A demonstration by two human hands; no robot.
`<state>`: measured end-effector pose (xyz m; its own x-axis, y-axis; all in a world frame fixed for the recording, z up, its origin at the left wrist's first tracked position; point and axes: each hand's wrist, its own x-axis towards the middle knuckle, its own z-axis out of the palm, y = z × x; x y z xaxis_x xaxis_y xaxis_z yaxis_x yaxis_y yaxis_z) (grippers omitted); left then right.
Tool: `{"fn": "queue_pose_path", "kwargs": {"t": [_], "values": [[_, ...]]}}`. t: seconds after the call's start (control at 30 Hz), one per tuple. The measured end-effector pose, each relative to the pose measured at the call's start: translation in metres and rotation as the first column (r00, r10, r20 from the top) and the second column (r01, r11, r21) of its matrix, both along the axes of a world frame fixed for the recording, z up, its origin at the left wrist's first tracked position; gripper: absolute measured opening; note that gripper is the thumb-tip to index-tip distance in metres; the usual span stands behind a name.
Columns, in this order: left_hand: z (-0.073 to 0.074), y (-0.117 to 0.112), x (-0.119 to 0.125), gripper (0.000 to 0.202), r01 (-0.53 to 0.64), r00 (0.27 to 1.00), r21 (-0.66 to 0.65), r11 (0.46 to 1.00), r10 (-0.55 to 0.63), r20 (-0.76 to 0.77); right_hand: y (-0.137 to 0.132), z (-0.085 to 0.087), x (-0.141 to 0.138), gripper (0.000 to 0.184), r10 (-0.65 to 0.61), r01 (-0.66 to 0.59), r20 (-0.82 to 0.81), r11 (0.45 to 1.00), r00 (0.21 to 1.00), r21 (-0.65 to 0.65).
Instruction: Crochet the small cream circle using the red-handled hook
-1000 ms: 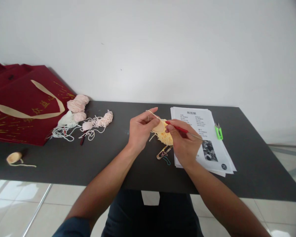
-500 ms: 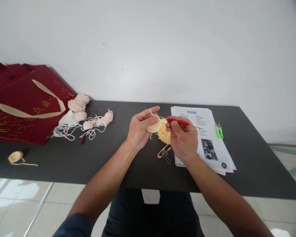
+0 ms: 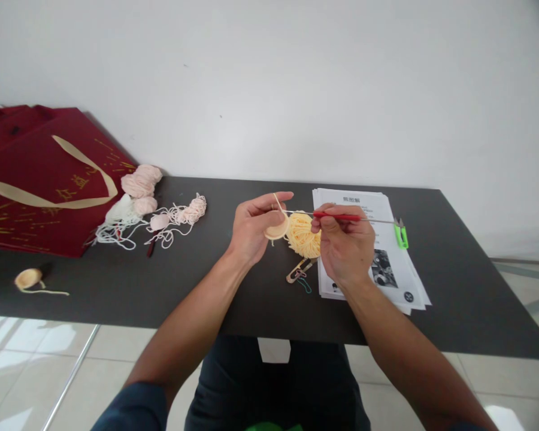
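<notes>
My left hand [image 3: 253, 228] pinches a small round cream crochet piece [image 3: 277, 230] above the dark table [image 3: 206, 281], with a strand of yarn running over its forefinger. My right hand [image 3: 345, 245] grips a red-handled crochet hook [image 3: 341, 216] that lies level, its tip pointing left toward the piece. Between the hands, a loose heap of yellow yarn [image 3: 302, 234] rests on the table. Below it lie a small metal clip and stitch markers [image 3: 299, 274].
A stack of printed sheets [image 3: 386, 263] lies under my right hand, with green thread snips [image 3: 401, 233] beside it. Pink and white yarn bundles [image 3: 148, 206] and a red gift bag [image 3: 40, 179] sit far left. Another small cream piece [image 3: 27, 279] lies near the left front edge.
Both hands have lifted slightly off the yarn heap. The hook has swung from slanting downward to level, and my right hand has drawn to the right, away from the piece.
</notes>
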<state>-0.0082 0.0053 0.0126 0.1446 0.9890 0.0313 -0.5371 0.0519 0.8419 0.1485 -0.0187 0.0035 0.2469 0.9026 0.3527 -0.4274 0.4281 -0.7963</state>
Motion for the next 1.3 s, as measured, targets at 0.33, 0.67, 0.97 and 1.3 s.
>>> {"fn": "queue_pose_path", "kwargs": {"t": [0.33,0.67,0.97,1.3], "values": [[0.003,0.006,-0.011,0.025,0.153,0.988,-0.040,0.987,-0.154,-0.007,-0.002,0.002,0.004,0.013,0.051,-0.053,0.062,0.998,0.997,0.020],[0.002,0.006,-0.012,0.020,0.192,0.981,-0.018,0.981,-0.192,-0.019,0.000,0.003,0.006,0.022,0.253,-0.296,-0.209,0.933,0.945,-0.205],[-0.006,-0.001,0.005,0.012,-0.036,0.958,0.167,0.985,0.081,-0.274,-0.004,-0.003,-0.003,0.016,0.178,-0.238,-0.226,0.930,0.958,-0.279],[-0.008,-0.004,0.008,0.052,-0.060,0.975,0.058,0.997,0.070,-0.211,-0.005,-0.004,-0.007,0.013,0.144,-0.200,-0.200,0.935,0.969,-0.294]]}}
